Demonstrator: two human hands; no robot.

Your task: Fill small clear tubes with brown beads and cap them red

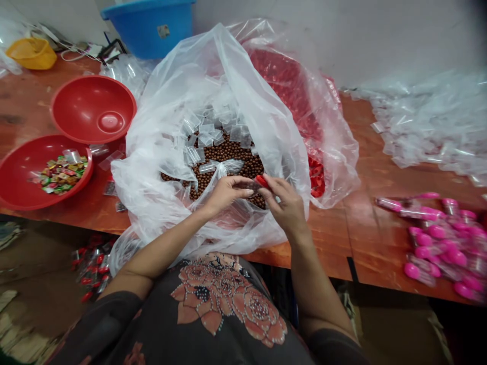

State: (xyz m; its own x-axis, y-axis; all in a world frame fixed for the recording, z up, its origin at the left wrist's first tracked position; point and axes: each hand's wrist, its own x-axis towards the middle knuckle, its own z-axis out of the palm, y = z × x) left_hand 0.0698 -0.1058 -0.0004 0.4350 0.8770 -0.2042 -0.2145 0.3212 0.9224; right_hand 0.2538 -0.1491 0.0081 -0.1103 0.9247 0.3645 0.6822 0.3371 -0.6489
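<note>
My left hand (228,193) pinches a small clear plastic tube (250,186) with dark contents. At the tube's right end, my right hand (283,203) grips a red cap (261,180). Whether the cap is seated on the tube cannot be made out. Both hands are over a large open translucent plastic bag (148,157). Inside it lie many small brown balls (216,152) and loose clear tubes (207,134). Behind the bag, to its right, a second clear bag (342,152) holds red caps (316,177).
Two red bowls (63,109) (11,195) stand at left, one holding colourful wrapped pieces (63,175). Pink-capped tubes (437,243) and a heap of clear tubes (429,121) lie right. A blue tub (148,30) stands behind. Red-capped tubes (93,268) sit below the table's (365,223) front edge.
</note>
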